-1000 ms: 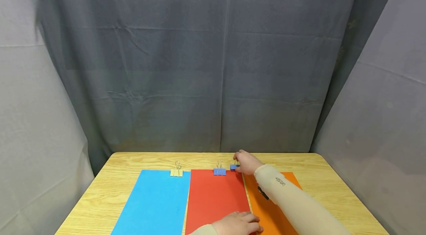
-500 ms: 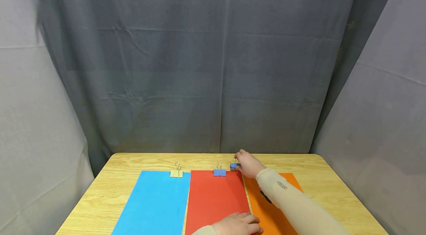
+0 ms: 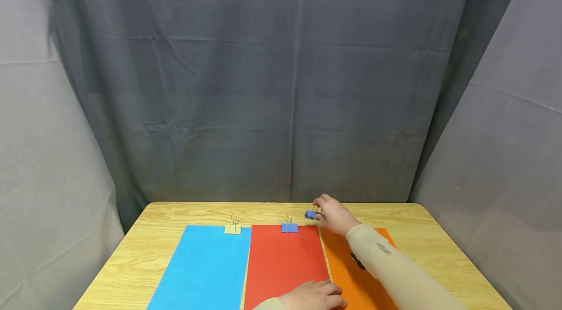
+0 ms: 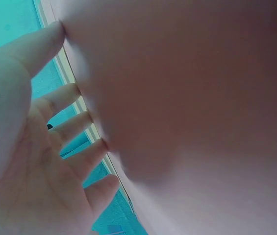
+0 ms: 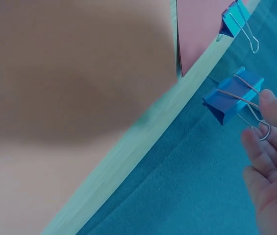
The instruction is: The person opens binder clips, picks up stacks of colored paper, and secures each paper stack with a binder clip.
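Observation:
My right hand [image 3: 335, 215] pinches a blue binder clip [image 3: 311, 214] by its wire handles, thumb on one side and fingers on the other. In the right wrist view this binder clip [image 5: 234, 93] is apart from the sheets, past their far edges. My left hand [image 3: 312, 295] rests where the red sheet [image 3: 285, 254] borders the orange sheet [image 3: 347, 266]. The left wrist view shows its fingers fairly straight, with the fingertips along a sheet's edge. A second blue binder clip [image 3: 289, 227] sits on the red sheet's far edge.
To the left lies a blue sheet [image 3: 210, 261] with a yellow binder clip [image 3: 232, 229] on its far edge. All three sheets lie side by side on a wooden table [image 3: 439, 261]. A grey curtain [image 3: 219, 105] hangs behind the table.
My right hand has moved to the right and slightly farther away, carrying the blue binder clip off from the sheets' far edges. The left hand has stayed in place.

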Demonstrator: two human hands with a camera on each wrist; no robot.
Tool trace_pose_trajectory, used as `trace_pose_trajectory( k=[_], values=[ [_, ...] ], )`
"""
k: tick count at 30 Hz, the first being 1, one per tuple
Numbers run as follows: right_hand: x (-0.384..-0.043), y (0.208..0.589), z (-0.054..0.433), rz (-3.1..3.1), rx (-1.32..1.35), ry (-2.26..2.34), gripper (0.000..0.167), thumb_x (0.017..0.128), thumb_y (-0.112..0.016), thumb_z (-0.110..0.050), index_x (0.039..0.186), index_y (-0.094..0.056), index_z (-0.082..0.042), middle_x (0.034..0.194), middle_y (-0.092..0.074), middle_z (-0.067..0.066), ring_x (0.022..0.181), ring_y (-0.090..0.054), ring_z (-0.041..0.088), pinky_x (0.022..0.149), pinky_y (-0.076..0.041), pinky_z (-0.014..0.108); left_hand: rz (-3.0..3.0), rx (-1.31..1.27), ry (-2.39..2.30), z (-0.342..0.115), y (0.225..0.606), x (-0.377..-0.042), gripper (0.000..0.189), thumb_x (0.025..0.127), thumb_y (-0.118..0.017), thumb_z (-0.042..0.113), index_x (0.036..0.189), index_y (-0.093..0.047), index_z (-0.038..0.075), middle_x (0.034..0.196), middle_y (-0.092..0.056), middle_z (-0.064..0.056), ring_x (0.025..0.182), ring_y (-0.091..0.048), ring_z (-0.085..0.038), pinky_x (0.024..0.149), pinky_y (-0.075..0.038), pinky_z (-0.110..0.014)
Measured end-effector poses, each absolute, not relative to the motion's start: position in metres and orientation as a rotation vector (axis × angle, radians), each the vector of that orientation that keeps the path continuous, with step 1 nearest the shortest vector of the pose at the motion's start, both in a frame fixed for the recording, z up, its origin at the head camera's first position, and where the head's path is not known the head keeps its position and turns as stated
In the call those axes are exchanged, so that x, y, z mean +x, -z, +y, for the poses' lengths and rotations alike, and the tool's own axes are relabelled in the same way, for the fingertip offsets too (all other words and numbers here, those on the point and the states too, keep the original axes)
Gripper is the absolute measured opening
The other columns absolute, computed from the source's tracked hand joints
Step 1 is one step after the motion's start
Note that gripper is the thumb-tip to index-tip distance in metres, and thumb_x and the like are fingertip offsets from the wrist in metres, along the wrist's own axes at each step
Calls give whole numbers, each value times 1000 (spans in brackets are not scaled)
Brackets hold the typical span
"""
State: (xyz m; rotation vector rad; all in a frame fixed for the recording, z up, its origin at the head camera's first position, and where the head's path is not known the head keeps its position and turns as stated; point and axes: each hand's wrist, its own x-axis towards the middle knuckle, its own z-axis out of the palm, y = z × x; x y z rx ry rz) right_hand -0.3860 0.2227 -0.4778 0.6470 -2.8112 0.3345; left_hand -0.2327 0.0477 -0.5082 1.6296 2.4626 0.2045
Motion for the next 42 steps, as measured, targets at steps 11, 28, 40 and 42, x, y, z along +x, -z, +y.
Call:
trace_pose_trajectory(
  k=[11, 28, 40, 42],
  values=[
    [-370, 474, 239, -2773, 630, -364, 38, 87, -83, -19, 121, -69, -6, 107, -64, 5, 85, -59, 13, 85, -60, 35, 2447, 1604, -221, 48, 511, -233, 37, 109, -50, 36, 142, -58, 21, 148, -55, 3, 131, -53, -6, 103, -47, -20],
    [-353, 473, 251, -2758, 674, -297, 40, 87, -83, -13, 122, -67, -4, 106, -64, 8, 84, -60, 14, 85, -61, 35, 2424, 1547, -243, 50, 508, -234, 38, 109, -50, 38, 141, -58, 21, 150, -53, 3, 132, -52, -6, 106, -47, -21],
    [-350, 479, 254, -2786, 662, -277, 43, 86, -85, -16, 123, -66, -6, 114, -64, 8, 90, -63, 16, 86, -61, 36, 2418, 1563, -227, 49, 510, -236, 39, 109, -50, 40, 143, -58, 22, 152, -52, 4, 135, -51, -6, 108, -45, -22],
    [-351, 480, 254, -2798, 646, -278, 44, 86, -85, -17, 125, -66, -6, 115, -64, 7, 92, -64, 16, 88, -61, 36, 2413, 1564, -224, 51, 516, -240, 39, 109, -50, 40, 143, -57, 23, 152, -51, 5, 136, -50, -6, 108, -46, -24]
  ],
)
